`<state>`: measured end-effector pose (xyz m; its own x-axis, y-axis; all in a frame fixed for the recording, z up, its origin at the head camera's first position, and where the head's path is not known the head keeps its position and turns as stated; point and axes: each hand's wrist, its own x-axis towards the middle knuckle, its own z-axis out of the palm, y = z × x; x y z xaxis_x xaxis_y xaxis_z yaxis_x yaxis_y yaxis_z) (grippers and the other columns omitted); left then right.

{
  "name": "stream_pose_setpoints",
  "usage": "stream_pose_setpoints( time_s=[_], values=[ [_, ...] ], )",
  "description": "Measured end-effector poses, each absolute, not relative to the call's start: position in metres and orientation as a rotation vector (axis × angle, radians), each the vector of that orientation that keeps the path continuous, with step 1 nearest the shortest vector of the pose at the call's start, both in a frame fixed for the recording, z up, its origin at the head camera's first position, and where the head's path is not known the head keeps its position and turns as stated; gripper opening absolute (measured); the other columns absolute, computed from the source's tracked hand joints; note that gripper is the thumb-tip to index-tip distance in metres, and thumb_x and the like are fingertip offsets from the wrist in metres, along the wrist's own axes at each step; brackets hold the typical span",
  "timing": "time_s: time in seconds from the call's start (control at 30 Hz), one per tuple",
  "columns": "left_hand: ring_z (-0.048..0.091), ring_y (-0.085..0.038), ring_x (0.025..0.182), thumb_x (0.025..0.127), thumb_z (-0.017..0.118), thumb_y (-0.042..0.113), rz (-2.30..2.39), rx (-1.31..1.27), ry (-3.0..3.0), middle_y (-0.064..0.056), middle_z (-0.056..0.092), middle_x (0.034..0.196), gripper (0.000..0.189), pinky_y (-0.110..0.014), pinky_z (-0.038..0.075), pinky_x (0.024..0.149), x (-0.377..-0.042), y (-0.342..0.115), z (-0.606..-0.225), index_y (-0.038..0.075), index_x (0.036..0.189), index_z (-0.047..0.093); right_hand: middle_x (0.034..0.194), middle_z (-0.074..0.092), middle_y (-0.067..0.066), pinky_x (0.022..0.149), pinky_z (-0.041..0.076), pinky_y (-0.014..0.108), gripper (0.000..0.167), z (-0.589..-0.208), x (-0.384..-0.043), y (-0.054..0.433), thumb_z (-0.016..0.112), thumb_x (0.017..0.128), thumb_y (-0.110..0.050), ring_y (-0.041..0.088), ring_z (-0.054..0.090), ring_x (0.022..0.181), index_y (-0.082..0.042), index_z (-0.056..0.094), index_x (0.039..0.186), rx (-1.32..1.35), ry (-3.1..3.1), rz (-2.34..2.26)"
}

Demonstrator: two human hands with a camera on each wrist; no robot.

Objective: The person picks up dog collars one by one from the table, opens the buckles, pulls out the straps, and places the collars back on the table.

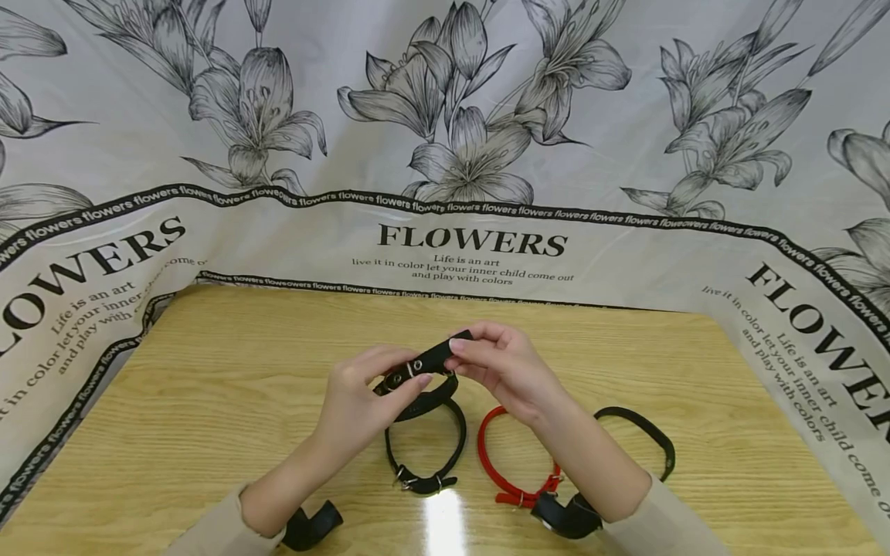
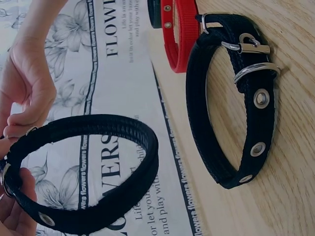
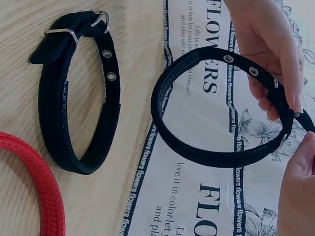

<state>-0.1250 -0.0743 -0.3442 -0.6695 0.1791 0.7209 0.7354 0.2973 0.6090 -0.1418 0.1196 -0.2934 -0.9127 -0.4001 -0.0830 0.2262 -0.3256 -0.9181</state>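
Note:
Both hands hold a black dog collar [image 1: 436, 357] with metal eyelets above the table. My left hand [image 1: 361, 390] grips it near the eyelets, thumb in front and fingers behind. The strap's end is pinched between thumb and fingers of my right hand [image 1: 511, 371]. Buckled into a loop, the held collar [image 3: 216, 158] hangs from the fingers in the right wrist view. Below the hands a second black collar [image 1: 462, 432] lies on the table, its silver buckle and ring showing in the left wrist view. A red collar [image 1: 480, 444] lies just below my right hand.
Another black collar [image 1: 664, 440] lies at the right, partly hidden by the right forearm. Black angular pieces [image 1: 316, 527] show beside both forearms. The wooden table [image 1: 229, 371] ends at a white flower-printed cloth [image 1: 292, 239] hanging behind and along the sides.

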Motion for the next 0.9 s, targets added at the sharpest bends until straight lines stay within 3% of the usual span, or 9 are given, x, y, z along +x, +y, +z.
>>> stream_pose_setpoints(
  time_s=[0.17,0.3,0.4,0.73,0.9],
  values=[
    [0.065,-0.013,0.079,0.073,0.078,0.005,-1.406,-0.807,-2.037,-0.004,0.070,0.089,0.019,-0.022,0.054,0.065,-0.124,-0.073,-0.343,0.003,0.091,0.072,0.076,0.065,0.005,0.065,0.053,0.018,0.024,-0.296,-0.140,0.124,0.052,0.089,0.010,0.011,0.065,0.068,-0.007,0.065,0.077,-0.198,1.514,-2.301],
    [0.063,-0.010,0.075,0.073,0.078,0.005,-1.407,-0.809,-2.054,-0.002,0.070,0.087,0.018,-0.022,0.053,0.062,-0.124,-0.074,-0.343,0.004,0.090,0.072,0.076,0.066,0.007,0.066,0.054,0.019,0.009,-0.299,-0.140,0.125,0.067,0.083,0.003,0.013,0.066,0.068,-0.004,0.064,0.078,-0.204,1.513,-2.325],
    [0.060,-0.008,0.070,0.071,0.079,0.004,-1.376,-0.821,-2.066,0.001,0.068,0.083,0.017,-0.021,0.051,0.061,-0.124,-0.075,-0.344,0.005,0.087,0.071,0.076,0.067,0.006,0.068,0.054,0.021,0.009,-0.301,-0.140,0.125,0.073,0.078,-0.001,0.013,0.065,0.068,-0.004,0.064,0.078,-0.209,1.562,-2.318],
    [0.056,-0.005,0.066,0.069,0.077,0.005,-1.314,-0.819,-2.109,0.004,0.066,0.077,0.014,-0.019,0.050,0.058,-0.122,-0.072,-0.343,0.006,0.081,0.070,0.075,0.067,0.003,0.070,0.054,0.023,0.015,-0.299,-0.133,0.128,0.062,0.084,0.007,0.012,0.065,0.068,-0.007,0.063,0.077,-0.172,1.713,-2.274],
    [0.055,-0.005,0.065,0.069,0.078,0.004,-1.356,-0.779,-2.153,0.005,0.066,0.077,0.015,-0.020,0.049,0.058,-0.117,-0.072,-0.341,0.008,0.081,0.071,0.075,0.068,0.003,0.068,0.054,0.022,0.010,-0.293,-0.132,0.142,0.070,0.081,0.000,0.012,0.065,0.067,-0.008,0.066,0.077,-0.207,1.639,-2.357]
  ],
)
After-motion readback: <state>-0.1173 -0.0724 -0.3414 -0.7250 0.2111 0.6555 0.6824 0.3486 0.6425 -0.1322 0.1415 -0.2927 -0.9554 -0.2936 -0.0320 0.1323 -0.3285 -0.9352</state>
